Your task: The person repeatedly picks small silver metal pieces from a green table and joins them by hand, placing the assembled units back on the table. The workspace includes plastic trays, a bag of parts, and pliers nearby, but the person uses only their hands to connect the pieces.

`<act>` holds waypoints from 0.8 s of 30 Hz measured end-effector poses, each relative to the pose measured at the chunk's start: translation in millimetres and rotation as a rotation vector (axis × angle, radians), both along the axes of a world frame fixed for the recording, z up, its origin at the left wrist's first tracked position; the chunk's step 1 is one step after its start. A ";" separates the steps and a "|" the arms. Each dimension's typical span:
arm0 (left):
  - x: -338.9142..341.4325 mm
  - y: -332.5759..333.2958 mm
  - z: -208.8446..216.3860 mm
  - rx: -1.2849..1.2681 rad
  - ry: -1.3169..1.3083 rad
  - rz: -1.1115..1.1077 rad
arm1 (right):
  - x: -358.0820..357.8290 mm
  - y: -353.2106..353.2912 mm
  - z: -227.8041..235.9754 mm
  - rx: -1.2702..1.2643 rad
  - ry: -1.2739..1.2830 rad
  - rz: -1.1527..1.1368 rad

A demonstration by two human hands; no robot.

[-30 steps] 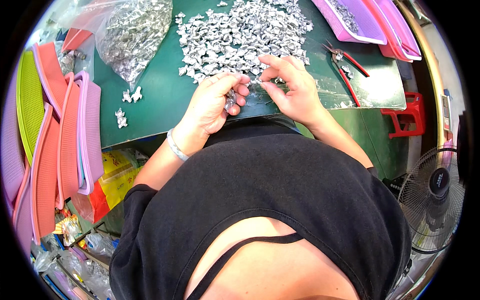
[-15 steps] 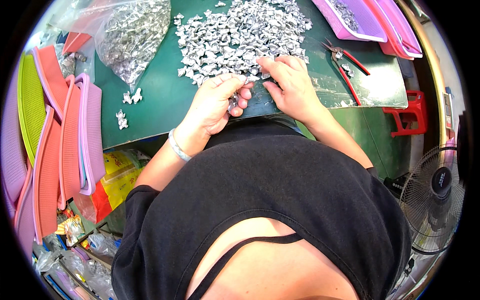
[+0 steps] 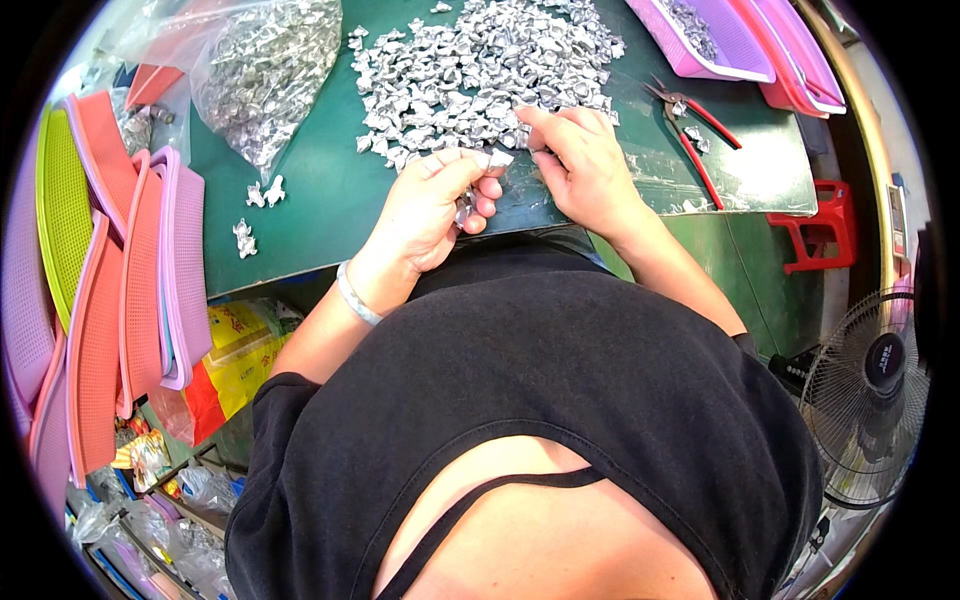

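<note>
While left hand [image 3: 430, 207] clasps silver pieces [image 3: 501, 159], right hand [image 3: 590, 170] half-open, palm hidden, printed yellow bag [image 3: 238, 352]

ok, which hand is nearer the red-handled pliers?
Right. The right hand is just left of the red-handled pliers, not touching them. The left hand is farther left, beyond the right hand, pinching a small silver piece.

green table [image 3: 315, 215] w/ bright glare [image 3: 778, 182] nr its R corner, green floor [image 3: 765, 280], red stool [image 3: 843, 242] by the R edge, blk fan [image 3: 884, 362] lower R
</note>
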State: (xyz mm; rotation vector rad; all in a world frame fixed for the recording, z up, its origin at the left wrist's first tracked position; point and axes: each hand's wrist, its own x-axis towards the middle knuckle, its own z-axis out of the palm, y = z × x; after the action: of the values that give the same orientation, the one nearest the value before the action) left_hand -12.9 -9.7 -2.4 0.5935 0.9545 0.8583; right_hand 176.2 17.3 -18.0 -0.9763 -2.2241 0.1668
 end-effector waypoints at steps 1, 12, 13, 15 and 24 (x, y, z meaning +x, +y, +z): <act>-0.1 -0.1 -0.4 0.005 0.001 0.002 | 1.4 0.8 -0.3 -0.028 0.013 0.010; -4.5 2.4 -8.3 0.006 -0.116 -0.018 | -1.9 0.1 2.1 0.070 -0.073 0.013; -4.2 2.7 -6.7 0.015 -0.080 -0.027 | -1.6 0.7 1.0 0.068 -0.068 0.005; -2.9 2.7 -6.4 0.026 -0.037 -0.033 | -0.7 3.0 -1.9 0.065 -0.058 -0.010; 0.1 3.3 -6.5 0.029 0.005 -0.034 | -7.1 1.0 6.1 0.091 -0.160 0.010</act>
State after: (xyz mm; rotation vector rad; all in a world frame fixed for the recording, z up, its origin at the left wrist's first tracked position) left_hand -12.7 -6.4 -8.9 0.6350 0.9350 0.8419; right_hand 169.1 18.4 -11.9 -0.9582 -2.3594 -0.0086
